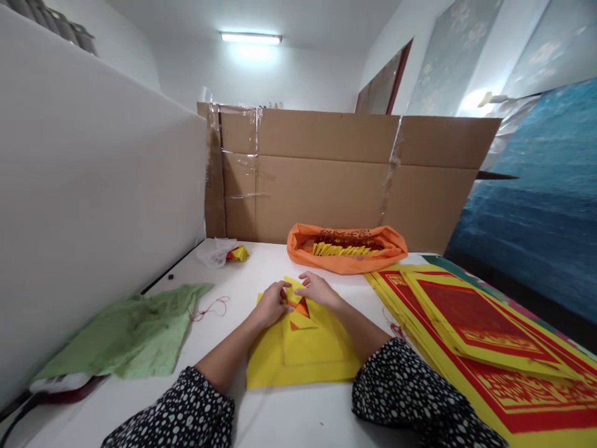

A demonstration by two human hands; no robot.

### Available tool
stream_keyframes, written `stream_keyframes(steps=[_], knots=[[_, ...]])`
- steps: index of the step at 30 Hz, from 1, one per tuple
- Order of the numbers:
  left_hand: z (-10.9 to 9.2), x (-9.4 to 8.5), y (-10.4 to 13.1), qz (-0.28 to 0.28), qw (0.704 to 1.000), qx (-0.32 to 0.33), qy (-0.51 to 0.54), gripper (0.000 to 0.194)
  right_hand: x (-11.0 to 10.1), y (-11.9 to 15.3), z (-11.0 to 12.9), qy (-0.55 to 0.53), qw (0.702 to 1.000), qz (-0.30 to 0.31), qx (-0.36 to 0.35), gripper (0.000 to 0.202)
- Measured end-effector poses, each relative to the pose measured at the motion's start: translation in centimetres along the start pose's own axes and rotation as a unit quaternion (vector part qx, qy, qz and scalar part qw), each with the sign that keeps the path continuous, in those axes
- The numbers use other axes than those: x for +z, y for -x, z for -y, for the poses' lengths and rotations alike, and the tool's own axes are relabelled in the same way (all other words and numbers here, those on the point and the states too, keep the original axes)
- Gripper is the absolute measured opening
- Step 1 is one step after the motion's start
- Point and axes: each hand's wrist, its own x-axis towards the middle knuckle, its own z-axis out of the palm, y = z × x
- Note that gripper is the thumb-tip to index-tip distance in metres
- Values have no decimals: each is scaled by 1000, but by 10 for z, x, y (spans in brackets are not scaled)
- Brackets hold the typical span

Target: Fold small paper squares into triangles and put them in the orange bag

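Note:
On the white table, a small folded yellow paper with orange-red triangles showing lies on top of a larger yellow sheet. At its left edge my left hand has the fingers bent and the thumb pressed on the paper, gripping it. My right hand hovers at the upper right of the fold, its index finger and thumb apart, the thumb near or touching the paper. The paper's upper tip stands up between both hands. Part of the fold is hidden by the fingers.
Behind stands an orange bag with several folded yellow pieces, before a cardboard wall. Stacked red-and-yellow printed sheets lie at right. Left are a green cloth, red string and a small red-and-yellow folded piece by clear plastic.

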Motion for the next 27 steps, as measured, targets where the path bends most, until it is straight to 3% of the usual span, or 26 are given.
stream_keyframes(steps=[3,5,7,9,10,12,14,16,18,21,23,27], knots=[[2,2,4,1,1000,10,8,67,17,-6,1,-39,999,-20,-4,54],[2,2,7,-19,999,16,21,83,22,-9,4,-72,997,-34,-12,54],[-1,0,9,-48,998,13,48,105,21,-11,9,-107,993,-47,-29,51],[-6,-3,11,-53,995,13,78,110,13,-8,19,-141,987,-48,-56,45],[-10,-6,12,-45,995,21,82,101,8,-4,25,-164,983,-42,-78,40],[-18,-13,15,-36,996,64,54,61,-5,11,38,-207,968,-26,-136,30],[-24,-19,17,-61,989,136,-14,27,-17,34,45,-211,954,-16,-214,20],[-26,-23,20,-84,969,213,-92,25,-23,61,42,-122,947,-15,-297,11],[-24,-23,24,-48,947,275,-157,31,-23,83,27,4,930,-12,-368,24],[-15,-20,31,86,920,318,-211,36,-12,101,-5,139,889,31,-435,40],[-9,-20,36,153,913,312,-215,43,-4,105,-25,187,873,71,-444,44],[-8,-26,41,229,914,260,-212,51,4,107,-43,199,862,116,-451,47]])
